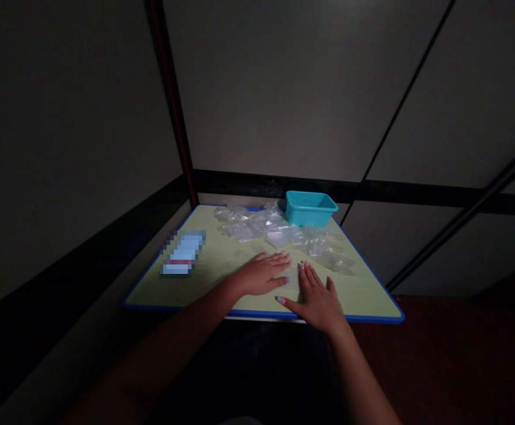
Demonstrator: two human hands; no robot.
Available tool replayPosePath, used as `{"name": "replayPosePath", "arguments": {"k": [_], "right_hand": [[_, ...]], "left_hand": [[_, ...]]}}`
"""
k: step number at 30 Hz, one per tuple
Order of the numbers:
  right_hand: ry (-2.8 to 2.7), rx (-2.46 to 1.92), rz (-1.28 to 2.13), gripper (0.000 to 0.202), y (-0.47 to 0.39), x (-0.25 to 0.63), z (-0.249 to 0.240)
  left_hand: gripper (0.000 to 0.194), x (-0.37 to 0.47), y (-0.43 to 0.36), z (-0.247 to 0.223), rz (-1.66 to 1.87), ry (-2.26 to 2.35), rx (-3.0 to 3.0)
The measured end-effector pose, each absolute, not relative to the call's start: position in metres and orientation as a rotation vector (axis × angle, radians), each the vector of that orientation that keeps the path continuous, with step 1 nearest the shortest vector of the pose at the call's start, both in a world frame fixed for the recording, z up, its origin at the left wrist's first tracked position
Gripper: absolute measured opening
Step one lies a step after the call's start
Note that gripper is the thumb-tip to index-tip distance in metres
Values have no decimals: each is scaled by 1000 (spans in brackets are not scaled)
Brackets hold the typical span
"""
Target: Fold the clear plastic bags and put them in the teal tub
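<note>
My left hand lies flat near the front middle of the table, fingers stretched to the right. Beside it my right hand rests palm down, its fingers spread and pointing away from me. Between the two hands, a faint clear plastic sheet or bag seems to lie on the tabletop; its outline is hard to make out. Just beyond my fingertips spreads a heap of crumpled clear plastic bags, reaching toward the right side. Neither hand grips anything.
The pale yellow table has a blue edge. A turquoise plastic basket stands at the back right corner. At the left lies a blurred-out, lit rectangular object, perhaps a phone. Grey wall panels rise right behind the table.
</note>
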State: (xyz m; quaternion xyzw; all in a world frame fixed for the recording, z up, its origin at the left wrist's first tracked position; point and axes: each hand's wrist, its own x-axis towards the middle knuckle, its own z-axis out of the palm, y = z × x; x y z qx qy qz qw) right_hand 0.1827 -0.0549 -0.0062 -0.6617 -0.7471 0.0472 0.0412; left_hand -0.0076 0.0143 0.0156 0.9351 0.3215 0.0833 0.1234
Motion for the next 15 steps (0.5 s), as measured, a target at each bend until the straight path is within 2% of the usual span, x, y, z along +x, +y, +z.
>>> {"name": "replayPosePath", "arguments": {"k": [7, 15], "right_hand": [[-2303, -2024, 146, 107, -56, 182, -4], [-2298, -2026, 138, 104, -56, 182, -5]], "left_hand": [[51, -4, 15, 3, 199, 894, 2743], [54, -16, 19, -2, 185, 1316, 2660]]}}
